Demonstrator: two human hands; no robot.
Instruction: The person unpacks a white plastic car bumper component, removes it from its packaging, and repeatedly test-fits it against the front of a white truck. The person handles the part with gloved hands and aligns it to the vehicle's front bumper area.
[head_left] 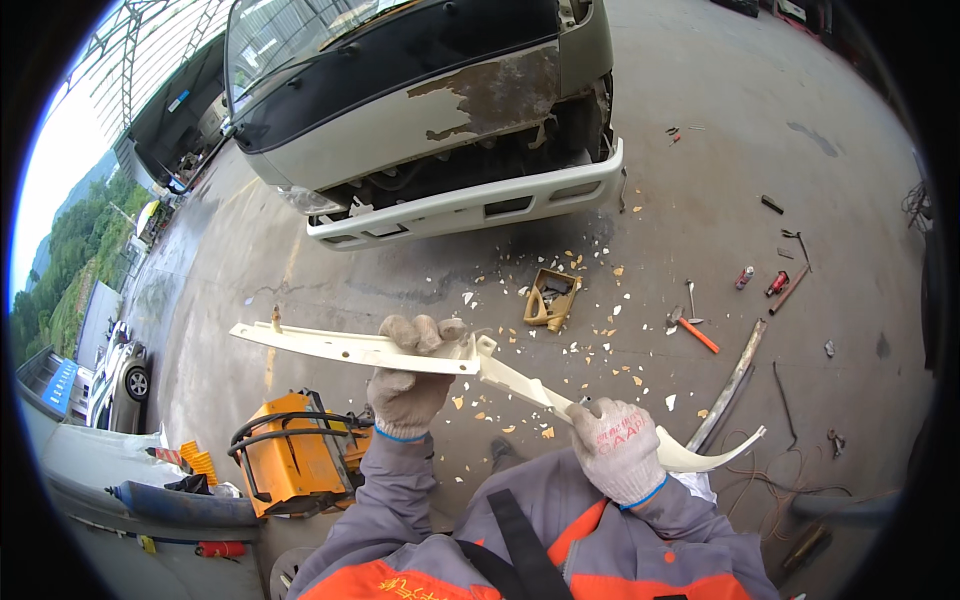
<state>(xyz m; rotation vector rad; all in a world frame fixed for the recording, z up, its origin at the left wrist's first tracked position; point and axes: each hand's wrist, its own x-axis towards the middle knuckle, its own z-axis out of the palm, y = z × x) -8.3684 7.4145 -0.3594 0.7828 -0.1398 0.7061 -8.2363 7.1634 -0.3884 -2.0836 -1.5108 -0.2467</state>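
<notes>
My left hand point(408, 392), in a knit work glove, is closed around a long cream plastic trim strip point(310, 345) with small holes and a peg near its far-left end. In my right hand point(618, 450), also gloved, is a second cream trim strip point(520, 382) that ends in a curved, pointed tip at the right. The two strips meet or overlap just right of my left hand; whether they are joined cannot be made out. Both are held at waist height above the floor. Ahead stands a truck cab point(400, 120) with peeling front paint and a white bumper point(465, 208).
Broken paint chips surround a cut-open yellowish plastic container point(550, 298) on the concrete floor. To the right lie an orange-handled hammer point(695, 333), spray cans point(776, 284), a long bar point(730, 383) and cables. An orange machine point(297, 455) and a blue gas cylinder point(182, 503) are at the left.
</notes>
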